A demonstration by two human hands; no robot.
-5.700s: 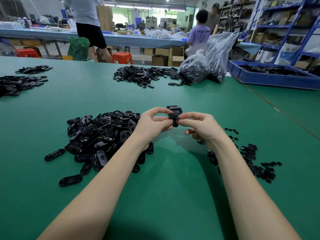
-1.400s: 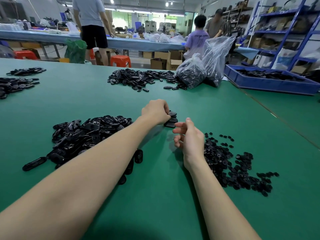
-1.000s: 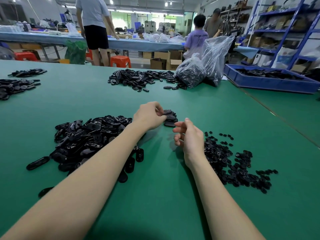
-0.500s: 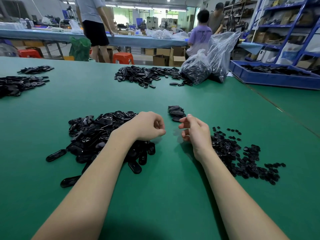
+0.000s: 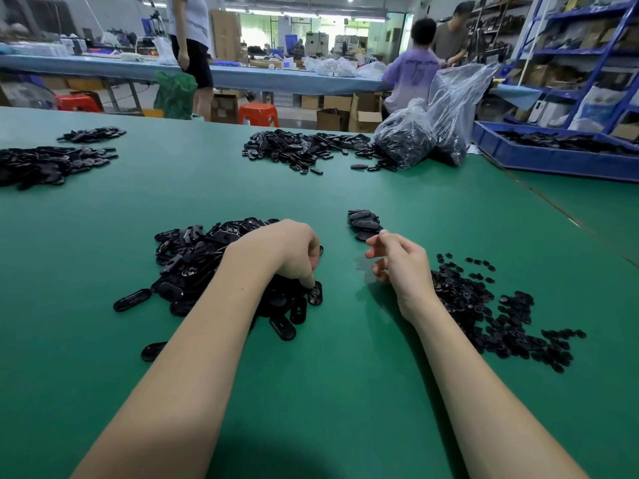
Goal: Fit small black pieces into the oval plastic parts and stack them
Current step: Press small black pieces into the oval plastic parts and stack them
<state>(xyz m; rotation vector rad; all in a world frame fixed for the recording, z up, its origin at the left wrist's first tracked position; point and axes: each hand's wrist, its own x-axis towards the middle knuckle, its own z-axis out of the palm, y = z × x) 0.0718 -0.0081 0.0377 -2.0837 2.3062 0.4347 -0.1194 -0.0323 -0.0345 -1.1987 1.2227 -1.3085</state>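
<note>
Head view. Left grip (image 5: 290,252) curled knuckles-up over the near edge of the pile of oval plastic parts (image 5: 207,261), fingertips pressed down onto one oval part (image 5: 315,292) at the pile's right fringe; touching it for certain, whether pinched or merely pinned cannot be told. Right grip (image 5: 397,259) hanging loose above the green desk (image 5: 345,392), fingers relaxed and half curled, holding nothing, just left of the scatter of small black pieces (image 5: 484,305).

Changed since a moment ago: left grip pulled back from the small stack (image 5: 363,223), where it rested a second and a half earlier, and dropped onto the pile; right grip barely shifted. Reads as one fitted part delivered to the stack and a fresh cycle opened, picking of the next oval under way, no insert taken yet.

Stack lying beyond and between both grips, touched by neither, only a handful high, so plenty of the task left, going by the size of both heaps.

Orientation: oval under the fingertips lying flat, long axis running roughly toward and away from the body, far end hidden beneath the fingers. Neighbouring ovals at the near fringe similarly flat. Stacked parts lying flat too, long axes running left to right, slightly fanned rather than squarely aligned.
</note>
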